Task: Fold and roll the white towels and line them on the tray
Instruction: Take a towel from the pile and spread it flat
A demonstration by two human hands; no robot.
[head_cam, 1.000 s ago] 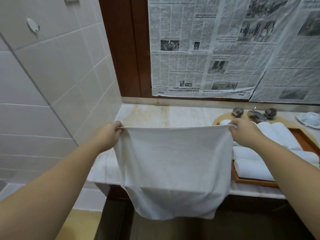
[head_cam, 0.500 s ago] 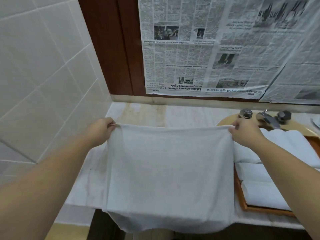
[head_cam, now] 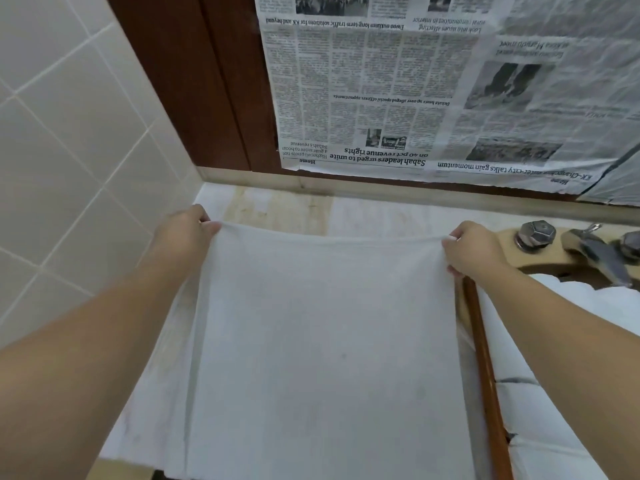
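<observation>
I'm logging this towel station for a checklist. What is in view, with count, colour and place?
open towel: 1, white, spread over the counter, far corners held
rolled towels: several, white, in the tray at right
tray: 1, brown wood, right of the open towel
counter: 1, pale stained stone
tap: 1, grey metal, with 2 knobs, far right
newspaper: sheets, grey print, upside down on the back wall
tiles: off-white, left wall
left hand: grips the far left corner
right hand: grips the far right corner
</observation>
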